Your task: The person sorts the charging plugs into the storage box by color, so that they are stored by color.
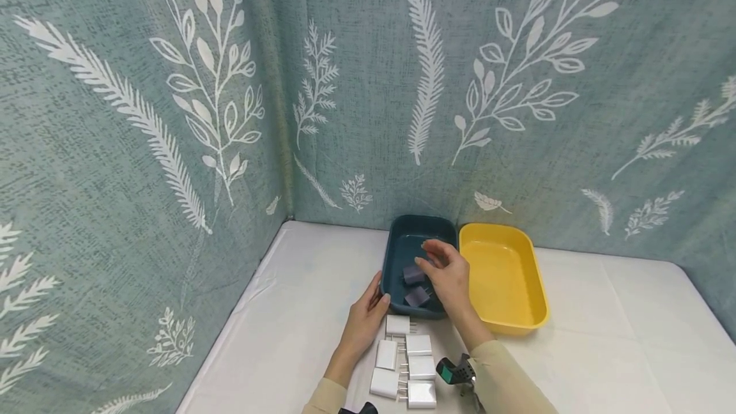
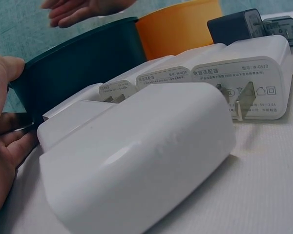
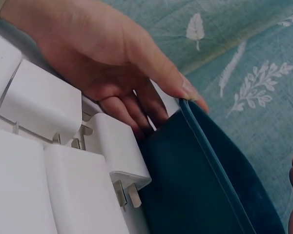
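Note:
My left hand (image 1: 362,321) grips the near left corner of a dark blue bin (image 1: 386,267), its thumb at the rim (image 3: 205,141) and the other fingers low against the outer wall. Above the inside of this bin hovers my right hand (image 1: 451,276), fingers loosely bent, thumb apart from them and nothing visible between. Two dark power adapters (image 1: 417,297) lie on the bin floor, just below the right fingertips. Several white power adapters (image 1: 421,367) with metal prongs sit in two columns in front of the bin; one (image 2: 141,151) looms large in the left wrist view.
A yellow bin (image 1: 500,273) stands right beside the dark blue one, with nothing seen inside. Both are on a white-covered table (image 1: 310,273). A green leaf-patterned curtain (image 1: 368,82) hangs behind and along the left side.

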A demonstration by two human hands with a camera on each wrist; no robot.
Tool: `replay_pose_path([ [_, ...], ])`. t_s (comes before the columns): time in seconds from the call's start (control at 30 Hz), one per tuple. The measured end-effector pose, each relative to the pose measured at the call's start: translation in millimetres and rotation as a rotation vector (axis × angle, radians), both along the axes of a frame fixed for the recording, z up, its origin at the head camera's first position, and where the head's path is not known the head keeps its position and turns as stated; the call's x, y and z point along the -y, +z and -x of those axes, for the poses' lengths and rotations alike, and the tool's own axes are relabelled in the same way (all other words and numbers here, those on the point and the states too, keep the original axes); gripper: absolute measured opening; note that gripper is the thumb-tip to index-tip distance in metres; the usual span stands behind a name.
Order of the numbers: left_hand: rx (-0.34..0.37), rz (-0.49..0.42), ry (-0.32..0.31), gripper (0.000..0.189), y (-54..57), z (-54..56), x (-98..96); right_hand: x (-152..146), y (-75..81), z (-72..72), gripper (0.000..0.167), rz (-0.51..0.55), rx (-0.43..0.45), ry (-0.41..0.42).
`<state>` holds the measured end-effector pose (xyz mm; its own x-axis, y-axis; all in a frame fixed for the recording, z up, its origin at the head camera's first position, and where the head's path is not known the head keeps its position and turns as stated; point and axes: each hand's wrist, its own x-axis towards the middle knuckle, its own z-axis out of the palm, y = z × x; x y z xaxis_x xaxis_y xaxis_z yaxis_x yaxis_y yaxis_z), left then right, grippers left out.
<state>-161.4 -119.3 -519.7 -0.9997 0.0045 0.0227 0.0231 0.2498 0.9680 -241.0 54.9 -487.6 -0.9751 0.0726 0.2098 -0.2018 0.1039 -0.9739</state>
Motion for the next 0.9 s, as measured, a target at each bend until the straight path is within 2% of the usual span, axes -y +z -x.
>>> replay_pose_path([
  [0.2,0.004,0.012,0.005,0.056,0.8,0.0,0.0,-4.2,-1.5,-1.2,0.037,-0.009,0.013,-0.005],
  [0.53,0.009,0.01,0.009,0.055,1.0,-1.3,-0.5,-8.9,-1.2,-3.7,0.033,0.048,0.051,0.007],
  [0.9,-0.007,0.023,0.007,0.055,-0.3,-1.0,0.6,-12.1,0.1,-10.2,0.031,-0.002,0.031,0.008],
])
